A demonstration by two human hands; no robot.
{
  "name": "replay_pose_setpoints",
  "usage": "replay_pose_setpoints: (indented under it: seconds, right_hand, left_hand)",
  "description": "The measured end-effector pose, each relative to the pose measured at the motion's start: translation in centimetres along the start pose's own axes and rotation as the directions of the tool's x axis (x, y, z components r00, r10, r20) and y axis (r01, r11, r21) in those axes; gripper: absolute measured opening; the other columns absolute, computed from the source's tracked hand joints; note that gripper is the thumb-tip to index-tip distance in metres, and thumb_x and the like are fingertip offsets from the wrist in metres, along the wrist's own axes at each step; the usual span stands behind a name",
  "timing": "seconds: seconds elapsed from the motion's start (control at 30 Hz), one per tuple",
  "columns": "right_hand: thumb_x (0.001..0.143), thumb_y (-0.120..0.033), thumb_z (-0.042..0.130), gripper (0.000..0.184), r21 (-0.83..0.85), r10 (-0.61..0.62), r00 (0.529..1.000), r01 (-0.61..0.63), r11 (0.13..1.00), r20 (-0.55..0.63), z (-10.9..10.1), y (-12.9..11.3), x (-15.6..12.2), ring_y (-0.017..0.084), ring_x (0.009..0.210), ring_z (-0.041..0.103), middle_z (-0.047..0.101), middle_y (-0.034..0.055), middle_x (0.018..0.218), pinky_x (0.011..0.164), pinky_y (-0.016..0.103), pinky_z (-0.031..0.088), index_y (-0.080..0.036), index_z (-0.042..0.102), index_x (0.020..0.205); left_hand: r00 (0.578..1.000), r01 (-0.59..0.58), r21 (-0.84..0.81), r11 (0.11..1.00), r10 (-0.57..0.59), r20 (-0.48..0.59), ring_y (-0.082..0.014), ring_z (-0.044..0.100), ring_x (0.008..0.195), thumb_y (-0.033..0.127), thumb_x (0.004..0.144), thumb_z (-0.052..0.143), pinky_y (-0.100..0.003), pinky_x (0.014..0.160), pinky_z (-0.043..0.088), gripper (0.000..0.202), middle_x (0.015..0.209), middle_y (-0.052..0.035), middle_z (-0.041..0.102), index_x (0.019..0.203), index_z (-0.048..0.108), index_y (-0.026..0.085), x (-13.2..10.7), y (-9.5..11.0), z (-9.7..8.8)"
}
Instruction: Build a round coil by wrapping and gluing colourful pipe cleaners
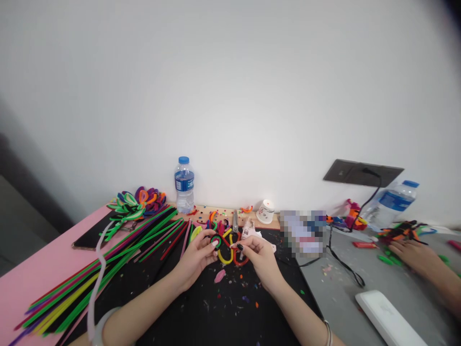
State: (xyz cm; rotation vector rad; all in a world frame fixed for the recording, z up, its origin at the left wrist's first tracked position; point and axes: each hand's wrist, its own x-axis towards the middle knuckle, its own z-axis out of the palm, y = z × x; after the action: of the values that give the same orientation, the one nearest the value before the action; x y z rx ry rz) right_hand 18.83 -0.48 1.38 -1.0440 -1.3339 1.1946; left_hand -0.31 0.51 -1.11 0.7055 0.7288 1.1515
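My left hand [200,253] holds a small green coil with a dark middle [216,241], apparently wound pipe cleaner, between thumb and fingers. Just to its right, my right hand [256,254] is pinched at thumb and forefinger; whatever lies in the pinch is too small to make out. Between and behind the hands lie scissors [235,222], blades toward the wall, with yellow and red loops at the handle end. A pink leaf-shaped piece [220,276] rests on the black mat [216,317] below my left hand, among coloured scraps.
Long pipe cleaners [93,274] spread across the left, beside finished-looking fuzzy loops [131,204] and a dark phone [93,233]. A water bottle [185,187] and paper cup [265,212] stand by the wall. Rightward are a cable [345,265], a white box [389,315] and another person's hand [414,254].
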Motion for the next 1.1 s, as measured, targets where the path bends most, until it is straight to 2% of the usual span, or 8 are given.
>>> replay_pose_setpoints:
  seconds: [0.47, 0.77, 0.93, 1.1]
  right_hand:
    - [0.073, -0.028, 0.072, 0.012, 0.031, 0.097, 0.995, -0.097, 0.995, 0.002, 0.8, 0.6, -0.2, 0.013, 0.052, 0.054, 0.067, 0.002, 0.061, 0.052, 0.023, 0.04, -0.018, 0.071, 0.066]
    - [0.07, -0.028, 0.074, 0.013, 0.029, 0.13, 0.991, -0.13, 0.991, 0.027, 1.3, 0.3, -0.7, 0.009, 0.045, 0.047, 0.063, -0.0006, 0.053, 0.043, 0.02, 0.029, -0.017, 0.071, 0.065]
    - [0.074, -0.028, 0.071, 0.014, 0.017, 0.13, 0.991, -0.131, 0.991, 0.039, 1.5, 0.5, -0.8, 0.009, 0.044, 0.046, 0.063, 0.0001, 0.055, 0.042, 0.021, 0.028, -0.016, 0.071, 0.067]
    - [0.074, -0.028, 0.07, 0.014, 0.013, 0.135, 0.99, -0.136, 0.991, 0.04, 1.6, 0.9, -1.0, 0.009, 0.042, 0.044, 0.065, 0.0012, 0.055, 0.041, 0.02, 0.028, -0.015, 0.07, 0.068]
  left_hand:
    - [0.998, 0.024, -0.07, 0.997, -0.028, -0.048, -0.0063, 0.057, 0.06, 0.019, 0.068, 0.077, -0.022, 0.065, 0.05, 0.033, 0.077, 0.004, 0.057, 0.096, 0.06, 0.022, -0.2, -0.5, 0.3]
    - [0.995, 0.054, -0.103, 0.993, -0.063, -0.083, -0.0078, 0.059, 0.058, 0.017, 0.065, 0.079, -0.023, 0.065, 0.05, 0.037, 0.068, 0.0042, 0.06, 0.096, 0.06, 0.021, -0.9, -0.5, 1.1]
    - [0.994, 0.064, -0.11, 0.992, -0.074, -0.085, -0.0136, 0.065, 0.067, 0.019, 0.066, 0.079, -0.026, 0.067, 0.05, 0.037, 0.07, 0.0029, 0.062, 0.097, 0.059, 0.022, -1.2, -0.7, 1.4]
    - [0.991, 0.094, -0.109, 0.99, -0.103, -0.08, -0.013, 0.063, 0.065, 0.02, 0.063, 0.08, -0.026, 0.066, 0.049, 0.039, 0.068, 0.0035, 0.061, 0.095, 0.059, 0.022, -1.4, -0.6, 1.6]
